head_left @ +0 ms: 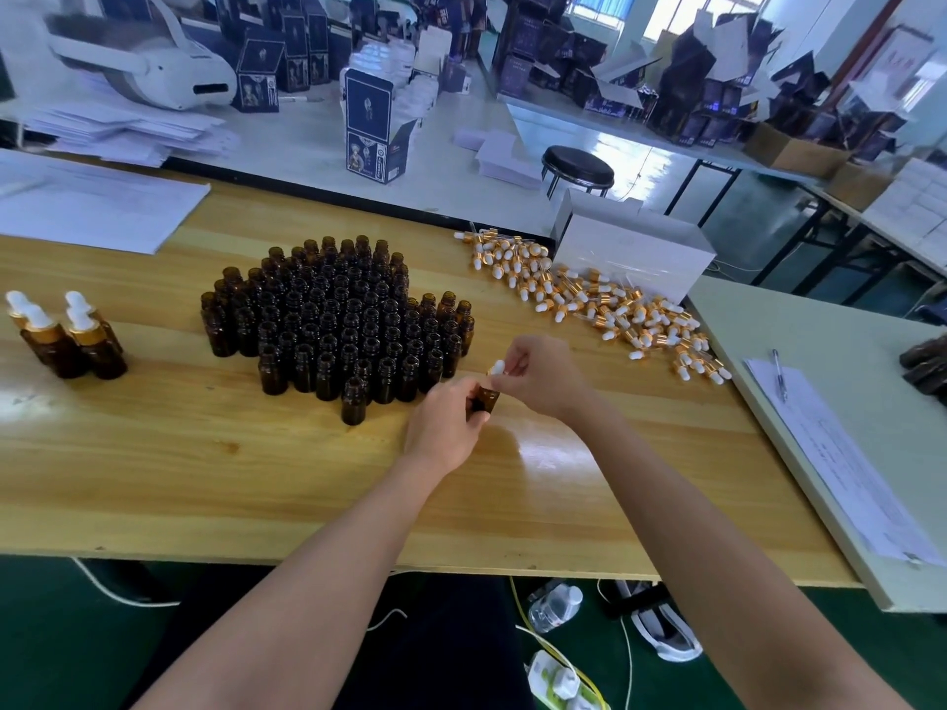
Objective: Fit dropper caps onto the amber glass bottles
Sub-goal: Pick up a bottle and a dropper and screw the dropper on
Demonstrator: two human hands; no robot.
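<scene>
Left hand (443, 427) grips bottle (487, 398); right hand (543, 374) apparently pinches cap (496, 367)

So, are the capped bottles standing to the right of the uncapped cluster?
No, the capped bottles stand left of the uncapped cluster; the loose dropper caps lie on its right.

The left hand's (446, 427) fingers cover most of the amber bottle (487, 399). The right hand (538, 376) hides the dropper cap (496, 367) except its white bulb, so its seating cannot be told. The bench's (205, 479) left end is cut off. Print on the paper sheet (830, 453) is too small to read.
</scene>
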